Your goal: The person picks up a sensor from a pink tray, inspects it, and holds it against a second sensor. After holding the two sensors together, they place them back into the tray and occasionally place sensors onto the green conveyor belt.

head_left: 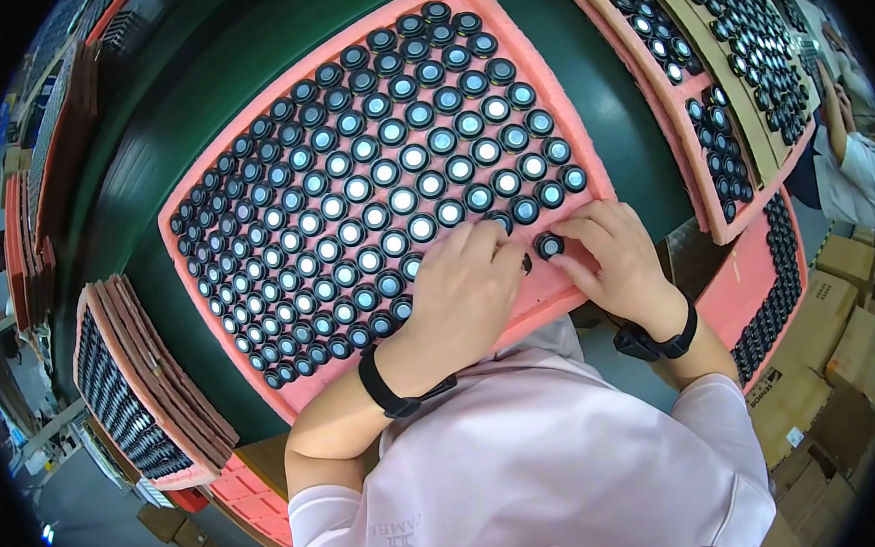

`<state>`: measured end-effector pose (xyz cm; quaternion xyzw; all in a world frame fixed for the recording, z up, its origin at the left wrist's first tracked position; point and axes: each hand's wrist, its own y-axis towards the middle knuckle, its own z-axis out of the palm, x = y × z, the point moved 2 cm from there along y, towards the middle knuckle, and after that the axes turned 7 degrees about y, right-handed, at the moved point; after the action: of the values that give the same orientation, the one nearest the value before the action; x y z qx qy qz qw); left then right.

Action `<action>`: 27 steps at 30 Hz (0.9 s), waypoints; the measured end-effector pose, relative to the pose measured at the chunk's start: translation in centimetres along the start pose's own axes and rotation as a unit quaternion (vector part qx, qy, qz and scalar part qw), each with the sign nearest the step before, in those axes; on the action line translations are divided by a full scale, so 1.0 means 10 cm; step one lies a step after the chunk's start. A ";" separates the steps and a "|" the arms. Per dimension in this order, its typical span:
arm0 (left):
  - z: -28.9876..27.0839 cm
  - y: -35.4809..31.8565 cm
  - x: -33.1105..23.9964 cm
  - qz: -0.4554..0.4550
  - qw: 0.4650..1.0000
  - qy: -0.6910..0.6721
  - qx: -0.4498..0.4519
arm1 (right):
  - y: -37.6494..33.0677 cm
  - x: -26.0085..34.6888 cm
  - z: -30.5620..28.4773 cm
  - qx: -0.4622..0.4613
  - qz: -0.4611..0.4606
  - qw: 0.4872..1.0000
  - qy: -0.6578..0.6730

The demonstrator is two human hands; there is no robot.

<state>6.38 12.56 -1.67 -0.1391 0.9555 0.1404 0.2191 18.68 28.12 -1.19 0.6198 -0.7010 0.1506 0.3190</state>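
Rows of small black round parts (391,176) with shiny silver centres fill most of a pink foam tray (582,149) in front of me. Over the tray's near right corner, my right hand (617,262) pinches one black round part (548,246) between thumb and fingers. My left hand (466,287) lies just to its left, over the near rows, with its fingers curled together. A sliver of something dark shows at its fingertips, mostly hidden. Parts beneath the left hand are covered from sight. Dark bands circle both wrists.
The tray rests on a dark green tabletop (244,60). More pink trays (720,226) of parts and a cardboard sheet (715,66) with parts stand at right. Stacked trays (154,381) sit at left. Cardboard boxes (813,351) and another person (852,163) are at far right.
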 end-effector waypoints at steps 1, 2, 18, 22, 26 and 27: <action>-0.01 0.01 0.00 0.001 1.000 0.000 0.002 | 0.00 0.00 -0.01 0.000 0.004 1.000 -0.004; -0.03 0.01 0.00 -0.006 1.000 -0.003 0.014 | 0.00 -0.01 -0.01 -0.001 0.006 1.000 -0.003; -0.11 0.05 0.00 -0.039 0.999 -0.019 0.014 | 0.20 0.00 -0.04 0.022 -0.043 0.999 -0.016; -0.28 0.00 -0.01 -0.045 0.992 -0.115 0.013 | 0.49 -0.02 -0.36 0.009 -0.064 0.997 -0.033; -0.55 -0.04 0.06 -0.085 0.971 -0.226 0.009 | 1.10 -0.28 -0.59 -0.020 -0.071 0.996 -0.052; -0.62 -0.05 0.09 -0.111 0.958 -0.263 0.012 | 1.28 -0.39 -0.63 -0.041 -0.087 0.994 -0.044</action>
<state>3.38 9.86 3.19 -0.1996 0.8445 0.1349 0.4783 8.06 37.30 3.45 0.6708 -0.6633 0.0659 0.3252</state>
